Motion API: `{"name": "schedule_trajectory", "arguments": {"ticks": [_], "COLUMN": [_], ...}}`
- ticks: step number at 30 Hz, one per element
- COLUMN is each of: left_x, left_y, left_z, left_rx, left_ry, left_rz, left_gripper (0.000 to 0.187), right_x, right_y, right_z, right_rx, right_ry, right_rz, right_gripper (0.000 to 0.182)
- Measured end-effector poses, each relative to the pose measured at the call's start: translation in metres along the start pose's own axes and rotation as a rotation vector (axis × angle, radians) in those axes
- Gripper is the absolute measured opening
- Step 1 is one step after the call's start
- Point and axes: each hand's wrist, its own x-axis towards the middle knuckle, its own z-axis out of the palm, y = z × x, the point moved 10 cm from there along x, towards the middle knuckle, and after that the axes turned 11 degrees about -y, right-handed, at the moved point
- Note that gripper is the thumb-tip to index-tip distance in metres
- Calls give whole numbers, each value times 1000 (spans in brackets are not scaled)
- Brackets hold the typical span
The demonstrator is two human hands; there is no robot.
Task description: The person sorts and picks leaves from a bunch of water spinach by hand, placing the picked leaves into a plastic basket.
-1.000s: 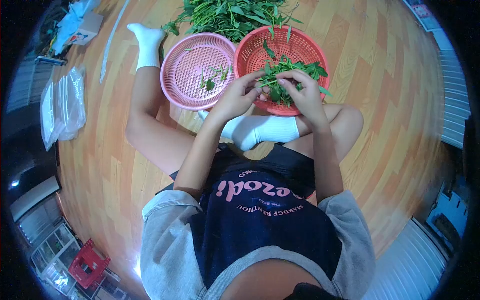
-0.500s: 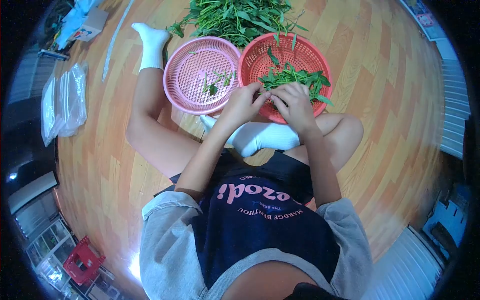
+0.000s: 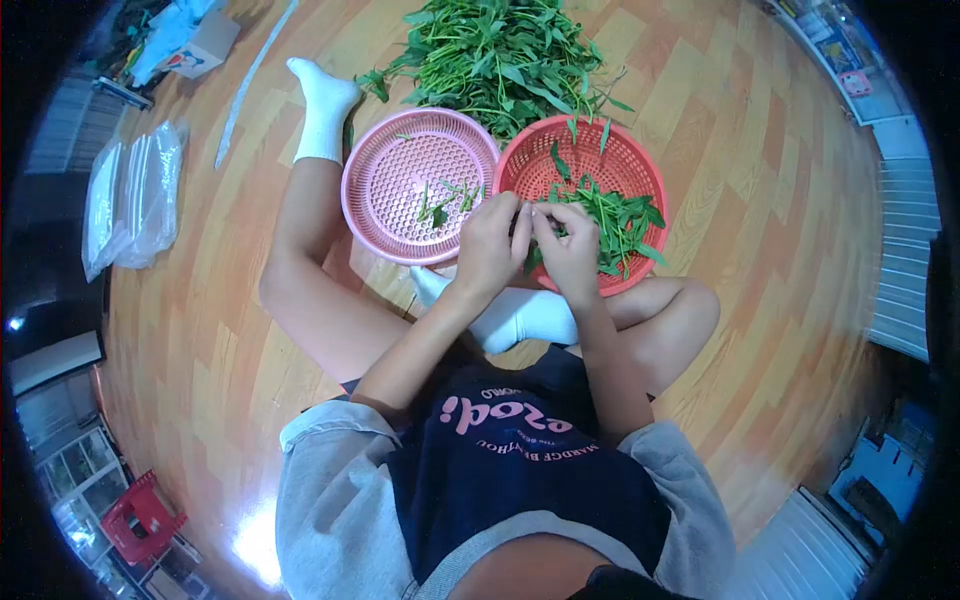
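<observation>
Head view looks down on a herringbone wood floor [image 3: 790, 300], glossy and bare to the right, with wide room there and less on the left, where clear plastic bags [image 3: 130, 205] lie crumpled. At the top spreads a loose heap of leafy greens [image 3: 500, 55], its stems touching the far rims of two round perforated plastic baskets set side by side with rims meeting. The pink basket [image 3: 395, 185] holds only a few scraps; the red basket [image 3: 640, 165] holds a small pile of picked leaves [image 3: 615, 225]. Over the near edge where the baskets meet, the left hand [image 3: 490, 250] and right hand [image 3: 572, 255] are drawn close together, fingertips apparently pinching a green sprig [image 3: 528, 222] between them, though the fingers hide most of it.
</observation>
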Motion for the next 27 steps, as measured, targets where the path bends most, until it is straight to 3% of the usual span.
{"name": "schedule_trajectory", "arguments": {"ticks": [2, 3, 4, 5, 7, 8, 9, 10, 11, 13, 15, 16, 18, 21, 23, 25, 27], "left_x": [0, -16, -37, -46, -29, -15, -3, 6, 13, 25, 54, 71, 120, 170, 183, 179, 161], "left_y": [2, 35, 71, 96, 73, 36, -9, -35, -60, -77, -86, -85, -120, -126, -155, -140, -83], "left_z": [-6, 2, 9, 3, -6, -13, -20, -33, -48, -51, -48, -49, -18, 11, 31, 30, 19], "left_rx": [78, 129, 176, -114, 17, 10, 0, 92, 181, 656, 581, 505, 332, 542, 504, 470, 87], "left_ry": [-11, -94, -183, -276, -183, -157, -129, -42, 50, 44, 123, 187, -56, -45, -168, -135, -58], "left_rz": [64, 302, 553, 650, 482, 240, 1, -50, -101, -10, 36, 88, -233, -209, -446, -408, -54], "left_gripper": [14, 14, 14, 12, 10, 10, 10, 11, 13, 19, 18, 19, 29, 35, 35, 33, 29], "right_x": [3, 2, 4, 10, 14, 11, 12, 14, 12, 0, -9, -17, -28, -43, -47, -53, -55], "right_y": [-1, 3, 71, 96, 102, 102, 86, 69, 68, 80, 78, 94, 101, 105, 99, 98, 99], "right_z": [5, 8, -2, -17, -25, -28, -34, -42, -50, -74, -86, -93, -93, -89, -89, -90, -96], "right_rx": [35, 70, 286, 131, 13, 16, -117, -255, -266, -386, -365, -91, 301, 332, 330, 308, 337], "right_ry": [15, 26, 76, 90, -9, -13, 0, 13, 11, 85, 135, 188, 249, 202, 213, 189, 195], "right_rz": [3, 19, 376, 294, 319, 322, 194, 56, 48, 184, 104, 208, 297, 424, 393, 394, 363], "right_gripper": [9, 10, 14, 17, 20, 20, 21, 23, 23, 27, 25, 25, 29, 30, 30, 30, 27]}}
